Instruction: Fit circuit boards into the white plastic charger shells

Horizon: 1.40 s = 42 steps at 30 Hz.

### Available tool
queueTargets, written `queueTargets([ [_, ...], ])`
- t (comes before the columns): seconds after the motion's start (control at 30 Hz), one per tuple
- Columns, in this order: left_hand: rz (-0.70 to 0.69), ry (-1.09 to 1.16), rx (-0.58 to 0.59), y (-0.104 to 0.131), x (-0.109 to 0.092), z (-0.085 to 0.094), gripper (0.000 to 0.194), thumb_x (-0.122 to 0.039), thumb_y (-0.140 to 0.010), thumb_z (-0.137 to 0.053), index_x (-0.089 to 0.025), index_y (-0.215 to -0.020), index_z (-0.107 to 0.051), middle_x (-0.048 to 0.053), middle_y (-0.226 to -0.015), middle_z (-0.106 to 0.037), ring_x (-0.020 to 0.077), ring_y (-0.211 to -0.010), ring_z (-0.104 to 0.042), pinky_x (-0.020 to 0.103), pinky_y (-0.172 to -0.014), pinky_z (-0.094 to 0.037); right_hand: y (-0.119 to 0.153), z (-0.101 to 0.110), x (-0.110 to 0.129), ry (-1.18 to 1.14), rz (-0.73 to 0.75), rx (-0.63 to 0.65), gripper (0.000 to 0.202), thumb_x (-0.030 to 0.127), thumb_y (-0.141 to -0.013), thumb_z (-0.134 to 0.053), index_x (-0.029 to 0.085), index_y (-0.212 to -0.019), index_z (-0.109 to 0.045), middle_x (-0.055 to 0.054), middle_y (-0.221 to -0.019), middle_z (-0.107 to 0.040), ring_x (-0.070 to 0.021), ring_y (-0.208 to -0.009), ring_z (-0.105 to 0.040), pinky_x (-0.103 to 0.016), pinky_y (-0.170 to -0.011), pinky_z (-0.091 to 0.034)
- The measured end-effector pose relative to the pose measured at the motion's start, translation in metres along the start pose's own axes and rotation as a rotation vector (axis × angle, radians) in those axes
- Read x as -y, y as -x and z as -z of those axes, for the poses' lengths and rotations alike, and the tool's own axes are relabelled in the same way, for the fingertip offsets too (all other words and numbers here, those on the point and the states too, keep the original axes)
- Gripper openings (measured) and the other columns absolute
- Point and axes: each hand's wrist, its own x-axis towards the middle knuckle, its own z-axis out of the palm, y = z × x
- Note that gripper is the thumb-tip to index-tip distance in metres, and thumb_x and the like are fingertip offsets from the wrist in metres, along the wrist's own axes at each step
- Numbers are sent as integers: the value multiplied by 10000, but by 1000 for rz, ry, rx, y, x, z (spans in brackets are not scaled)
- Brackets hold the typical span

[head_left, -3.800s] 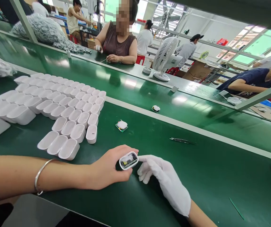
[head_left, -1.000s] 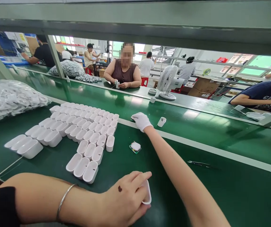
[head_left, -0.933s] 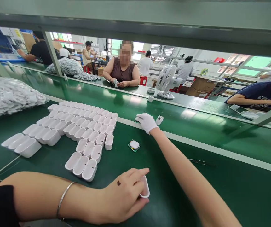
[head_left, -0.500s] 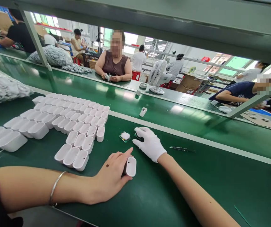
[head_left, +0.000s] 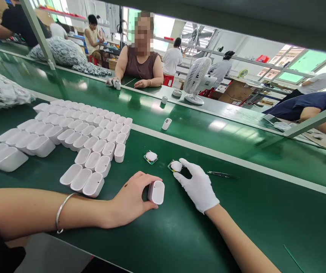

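Note:
My bare left hand (head_left: 136, 193) grips a white oval plastic case (head_left: 157, 192) between thumb and fingers, its open end facing me. On my right hand (head_left: 195, 182) is a white glove. Its thumb and fingertips close on the right edge of a small green circuit board (head_left: 170, 165) topped by a white round part. Another such circuit board (head_left: 151, 156) lies on the green tabletop (head_left: 185, 239), just left of the first. Many matching white cases (head_left: 93, 184) stand in rows left of my hands, with their open ends up.
Black tweezers (head_left: 222, 174) lie right of my glove. A white device (head_left: 166, 124) rests beyond the pale strip (head_left: 208, 152). A bag of parts (head_left: 0, 89) is at far left. Across the bench sit a co-worker (head_left: 143, 60) and a white fan (head_left: 197, 79). A shelf (head_left: 237, 34) crosses overhead.
My right hand has moved right and nearer, and the circuit board by its fingers now shows clearly. My left hand keeps the case. The co-worker's hands have moved apart.

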Motion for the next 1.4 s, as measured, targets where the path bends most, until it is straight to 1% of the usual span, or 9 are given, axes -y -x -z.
queueTargets([
  [0.1, -3, 14, -16, 0, 2, 0, 540, -66, -672, -707, -259, -1157, -568, 27, -1078, -599, 206, -1010, -561, 393, -918, -470, -1, 4, 7, -65, -41, -38, 455, 346, -652, -683, 228, -1087, -625, -61, -982, -687, -257, -945, -635, -458, -904, -483],
  [0.23, -36, -9, -56, -1, 2, 1, 539, -39, -725, -639, -268, -1205, -550, 27, -1135, -597, 207, -1062, -526, 416, -965, -446, 12, 21, 30, -356, -83, 57, 445, 285, -611, -690, 200, -1036, -586, -46, -858, -708, -226, -803, -675, -415, -824, -540],
  [0.33, -71, -24, -72, -1, 0, 3, 549, -22, -752, -591, -276, -1236, -536, 20, -1184, -594, 205, -1078, -513, 418, -977, -445, 29, 31, 49, -506, 47, 51, 324, 231, -631, -681, 229, -945, -602, -50, -921, -711, -223, -821, -681, -394, -791, -560],
  [0.5, -77, 3, -82, -1, -1, 3, 552, 4, -744, -549, -292, -1210, -567, 17, -1201, -576, 195, -1108, -522, 385, -993, -450, 43, 28, 62, -261, 474, -45, 287, 148, -627, -703, 327, -847, -658, 13, -916, -720, -226, -828, -686, -411, -785, -573],
  [0.77, -53, 97, -82, 2, 0, 2, 505, -15, -747, -531, -287, -1170, -572, 26, -1195, -553, 199, -1131, -514, 387, -1034, -416, 42, 18, 53, -354, 421, -50, 257, 143, -627, -743, 322, -803, -693, -5, -933, -721, -247, -830, -689, -441, -775, -592],
  [1.03, -104, 65, -111, 3, 0, 3, 509, 0, -750, -501, -301, -1152, -585, 22, -1178, -540, 196, -1118, -511, 372, -1011, -434, 46, 17, 41, -260, 492, 109, 378, 141, -777, -655, 354, -1089, -646, -10, -1117, -666, -223, -976, -649, -455, -947, -523],
  [1.17, -132, 34, -121, 4, 0, 2, 502, 5, -764, -497, -299, -1154, -583, 22, -1178, -532, 197, -1116, -498, 374, -1008, -421, 41, 16, 34, -151, 581, 200, 255, 209, -812, -638, 339, -1027, -679, -29, -1074, -673, -245, -988, -641, -470, -955, -511],
  [1.33, -147, -42, -141, 9, 0, 1, 546, 17, -761, -501, -334, -1176, -565, 8, -1172, -537, 211, -1074, -501, 407, -981, -410, 41, 13, 38, 26, 772, 74, 251, 180, -848, -600, 283, -1067, -666, -58, -1043, -680, -253, -989, -641, -426, -859, -563],
  [1.4, -143, -61, -140, 10, 0, 0, 562, 27, -757, -503, -345, -1174, -563, 0, -1163, -545, 213, -1064, -501, 414, -971, -403, 45, 10, 41, -7, 761, 63, 263, 149, -868, -561, 267, -1084, -653, -61, -1027, -681, -237, -972, -644, -407, -846, -565],
])
